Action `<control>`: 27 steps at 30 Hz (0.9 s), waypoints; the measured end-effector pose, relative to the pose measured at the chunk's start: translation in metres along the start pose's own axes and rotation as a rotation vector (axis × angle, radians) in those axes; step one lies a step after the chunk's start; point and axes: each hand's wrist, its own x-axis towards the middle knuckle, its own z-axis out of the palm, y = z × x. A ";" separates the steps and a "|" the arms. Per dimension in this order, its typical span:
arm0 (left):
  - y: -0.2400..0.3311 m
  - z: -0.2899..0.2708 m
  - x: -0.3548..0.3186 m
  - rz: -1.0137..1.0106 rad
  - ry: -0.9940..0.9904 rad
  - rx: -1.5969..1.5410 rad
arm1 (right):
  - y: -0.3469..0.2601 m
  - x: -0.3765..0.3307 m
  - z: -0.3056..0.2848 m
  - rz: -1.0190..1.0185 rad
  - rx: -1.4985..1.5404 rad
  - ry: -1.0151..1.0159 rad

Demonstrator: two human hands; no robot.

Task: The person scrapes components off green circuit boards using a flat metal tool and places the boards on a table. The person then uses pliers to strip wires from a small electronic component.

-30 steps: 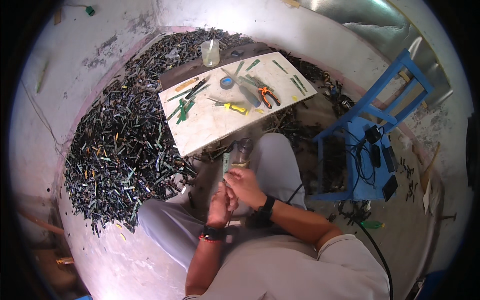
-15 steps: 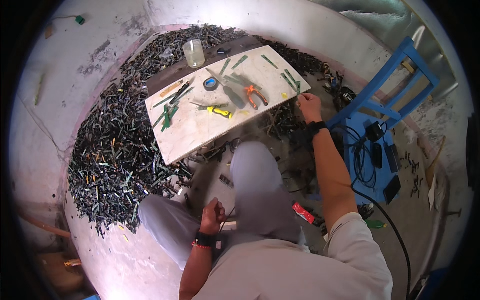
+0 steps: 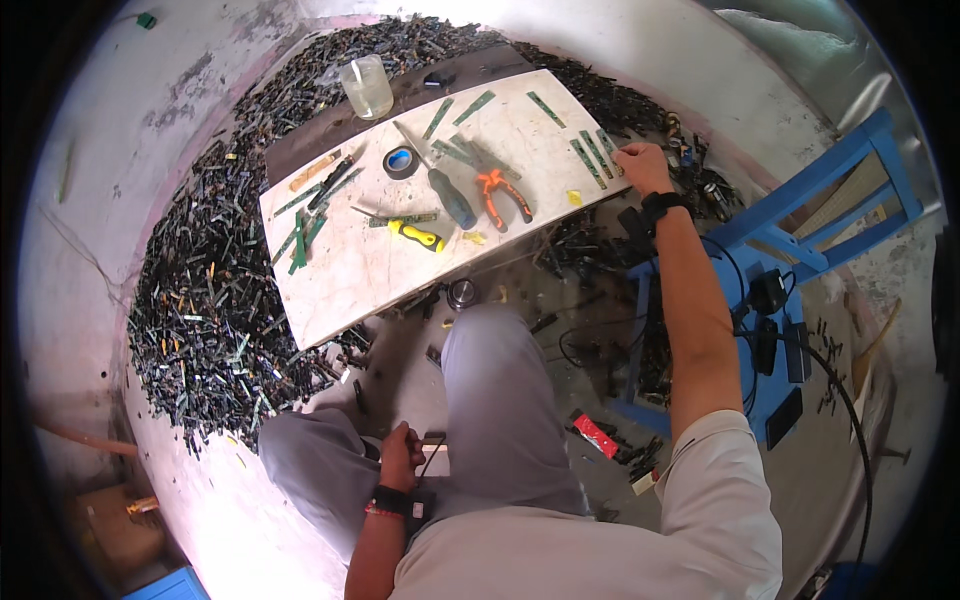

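Note:
At the right edge of the board-topped table (image 3: pixel 340 290), my right hand (image 3: pixel 642 166) pinches the near end of a narrow green circuit-board strip (image 3: pixel 604 139). Two similar strips (image 3: pixel 588 163) lie just left of it, with more scattered toward the far side. My left hand (image 3: pixel 402 455) rests low over my lap, fingers curled closed; a thin dark cord passes beside it, and what the fingers hold, if anything, is hidden. Orange-handled pliers (image 3: pixel 494 196), a dark-handled screwdriver (image 3: pixel 452 198), a yellow-handled screwdriver (image 3: pixel 416 236) and a roll of blue-cored tape (image 3: pixel 401 162) lie mid-table.
A large heap of dark strips and scraps (image 3: pixel 200 300) surrounds the table's left and far sides. A clear jar (image 3: pixel 367 88) stands at the back. To my right, a blue chair (image 3: pixel 790 240) carries cables and black devices. A red packet (image 3: pixel 595 436) lies on the floor.
My right hand has moved up and onto the table's right edge, bringing the strip beside the other two. My view has shifted slightly; my left hand stays closed near my lap.

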 end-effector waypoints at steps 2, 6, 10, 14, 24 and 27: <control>0.000 0.004 -0.005 0.019 0.024 0.006 | -0.010 0.002 -0.005 -0.026 -0.087 -0.031; -0.002 0.004 -0.010 0.033 0.067 0.022 | -0.006 0.009 -0.012 -0.012 -0.093 -0.028; -0.005 0.001 -0.011 0.057 0.041 0.025 | 0.029 0.024 -0.022 -0.080 -0.009 0.094; -0.009 -0.005 -0.022 0.092 0.075 0.044 | -0.011 -0.032 -0.032 0.058 0.421 0.036; -0.011 0.002 -0.044 0.083 -0.050 0.046 | -0.101 -0.221 -0.019 -0.053 0.466 -0.353; -0.017 -0.009 -0.042 0.058 -0.037 0.007 | -0.138 -0.263 0.016 -0.169 0.316 -0.647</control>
